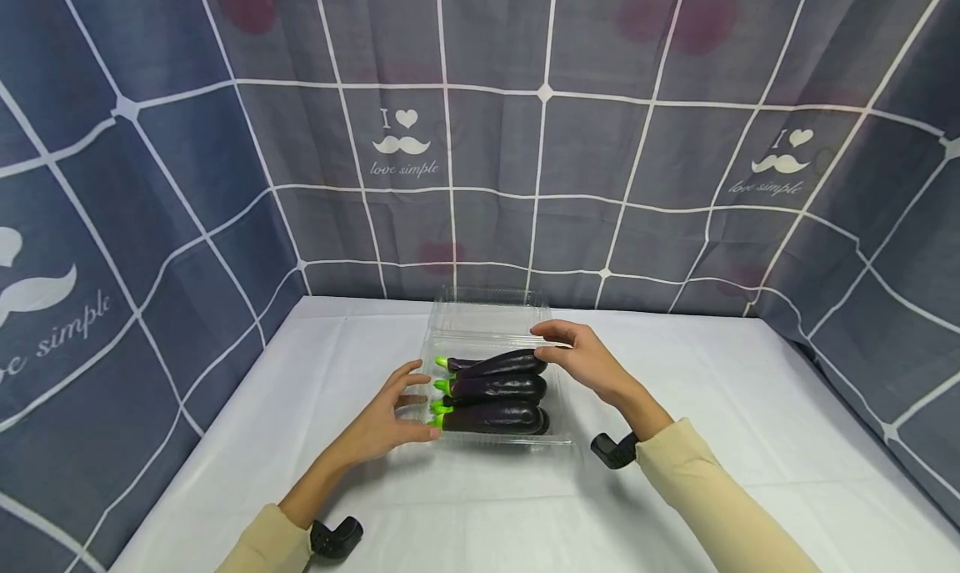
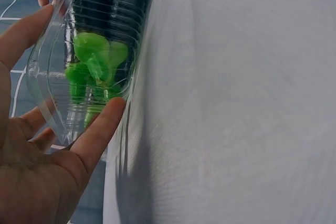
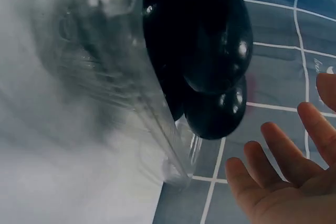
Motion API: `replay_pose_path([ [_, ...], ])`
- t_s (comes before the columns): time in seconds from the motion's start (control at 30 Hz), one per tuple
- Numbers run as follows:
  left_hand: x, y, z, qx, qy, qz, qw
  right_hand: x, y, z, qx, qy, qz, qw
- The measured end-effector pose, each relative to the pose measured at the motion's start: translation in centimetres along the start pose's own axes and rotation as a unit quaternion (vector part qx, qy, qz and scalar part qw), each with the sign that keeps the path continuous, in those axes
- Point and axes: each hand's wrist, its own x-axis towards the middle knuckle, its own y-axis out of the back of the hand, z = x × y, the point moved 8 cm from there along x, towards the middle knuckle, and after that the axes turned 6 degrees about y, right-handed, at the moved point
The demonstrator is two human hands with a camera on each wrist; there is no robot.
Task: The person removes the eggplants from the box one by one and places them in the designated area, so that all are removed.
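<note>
Several glossy dark purple eggplants (image 1: 498, 388) with green stem ends lie side by side in a clear plastic container (image 1: 557, 436). Its hinged lid (image 1: 491, 316) is raised at the back. At the stem end, my left hand (image 1: 381, 427) has its thumb and fingers spread around the container's left side. The left wrist view shows the thumb (image 2: 102, 132) against the container wall, close to the green stems (image 2: 97, 59). My right hand (image 1: 588, 360) hovers by the back right corner, near the rounded ends. In the right wrist view its loosely extended fingers (image 3: 283, 145) are apart from the eggplants (image 3: 218, 51).
A white cloth (image 1: 465, 515) covers the table. Grey-blue curtains (image 1: 495, 148) with white grid lines stand behind it and along both sides. Black wrist-worn devices (image 1: 337, 538) show at both cuffs.
</note>
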Motion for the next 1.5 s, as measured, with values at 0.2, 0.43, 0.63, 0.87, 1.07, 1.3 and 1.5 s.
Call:
replay_pose_path([
  [0.2,0.0,0.0,0.0,-0.001,0.006,0.001,1.0,1.5,-1.1,0.1,-0.023,0.003,-0.027,0.9994],
  [0.43,0.0,0.0,-0.1,0.005,0.0,0.001,1.0,2.9,-2.0,0.6,-0.032,-0.011,-0.051,0.9981],
  [0.63,0.1,-0.1,0.3,0.011,-0.015,-0.004,0.9998,3.0,-2.6,1.3,-0.014,-0.024,-0.075,0.9968],
  [0.87,0.0,-0.1,0.4,0.012,-0.011,-0.002,0.9999,3.1,-3.0,1.5,0.0,-0.016,-0.087,0.9961],
  [1.07,0.0,-0.1,0.2,0.016,-0.01,-0.002,0.9998,2.9,-3.4,1.7,-0.01,-0.02,-0.108,0.9939],
  [1.3,0.0,-0.1,0.2,0.017,-0.007,-0.001,0.9998,2.8,-3.8,1.9,-0.017,-0.017,-0.124,0.9919],
  [1.5,-0.1,-0.1,0.4,0.019,-0.006,0.0,0.9998,2.8,-3.8,2.0,-0.022,-0.014,-0.129,0.9912],
])
